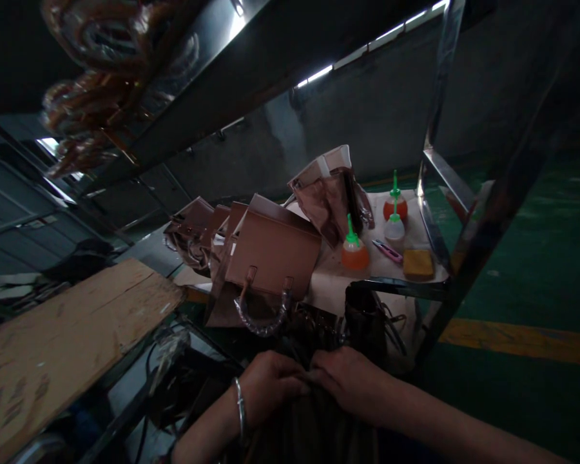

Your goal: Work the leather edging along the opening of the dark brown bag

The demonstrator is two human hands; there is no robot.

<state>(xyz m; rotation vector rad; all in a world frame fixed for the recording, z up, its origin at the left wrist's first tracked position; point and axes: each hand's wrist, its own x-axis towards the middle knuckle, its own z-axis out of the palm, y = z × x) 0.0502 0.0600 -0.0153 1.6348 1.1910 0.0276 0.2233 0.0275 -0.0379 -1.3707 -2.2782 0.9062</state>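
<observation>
Both hands meet at the lower middle, over dark cloth-like material [314,419]. My left hand [270,383], with a silver bangle at the wrist, has its fingers bent and closed on this material. Beside it, my right hand [343,377] is closed on the same material, its fingertips close to those of the left. Shadow hides the material's shape. Just beyond the hands, a brown handbag [275,251] leans on the shelf, its plastic-wrapped handle [263,325] hanging toward the left hand. A dark bag-like item [365,316] stands beyond the right hand.
Orange-filled bottles [355,253] with green nozzles, a whitish bottle [394,230], pink snips [389,251] and a yellow block [418,264] stand on the shelf at right. A metal post [493,193] rises beside them. A worn board [72,335] lies left; wrapped handles hang above.
</observation>
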